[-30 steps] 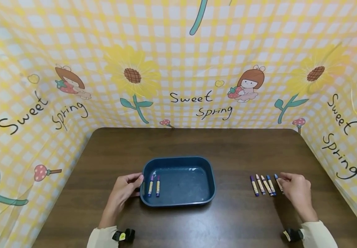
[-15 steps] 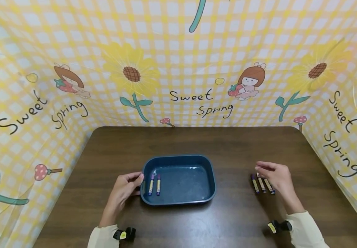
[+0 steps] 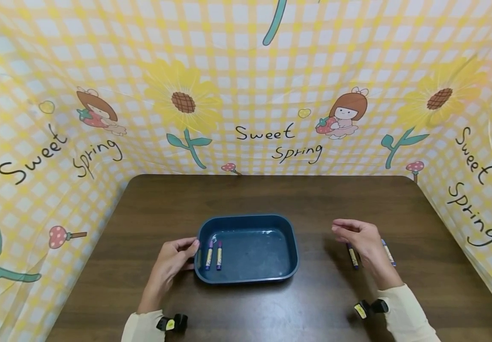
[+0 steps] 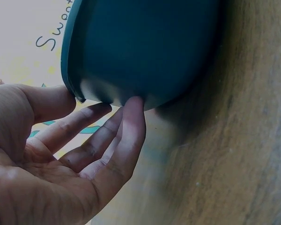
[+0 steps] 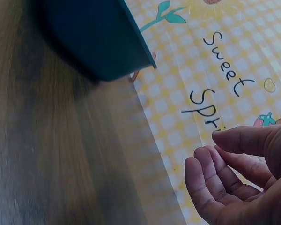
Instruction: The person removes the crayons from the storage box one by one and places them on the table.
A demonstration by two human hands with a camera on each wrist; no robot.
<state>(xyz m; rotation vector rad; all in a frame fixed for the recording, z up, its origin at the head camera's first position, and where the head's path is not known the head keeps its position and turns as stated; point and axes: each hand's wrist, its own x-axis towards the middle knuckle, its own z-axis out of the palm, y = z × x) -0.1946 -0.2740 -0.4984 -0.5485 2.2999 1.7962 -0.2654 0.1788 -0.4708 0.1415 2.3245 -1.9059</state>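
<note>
Left grip [image 3: 169,261] pinching, thumb [image 4: 51,101] uppermost, right grip [image 3: 363,242] aloft (fingers [image 5: 196,180] loosely bent)

Dark brown wood-look table [image 3: 314,199], rounded far corners, boxed in on three sides by slightly wrinkly yellow-and-white checked fabric [image 3: 246,71]. It's got sunflowers [image 3: 183,102], cartoon girls [image 3: 347,111] with strawberries [image 3: 326,126] and "Sweet Spring" lettering [image 3: 265,133] all over. Soft glare [image 3: 250,311] up front, lol.

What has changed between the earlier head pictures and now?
The right hand has moved left, away from the blue-tipped crayon at the right and toward the tray; no crayon shows in its grasp. The left hand still grips the tray, and the two purple-tipped crayons inside lie as before.
</note>
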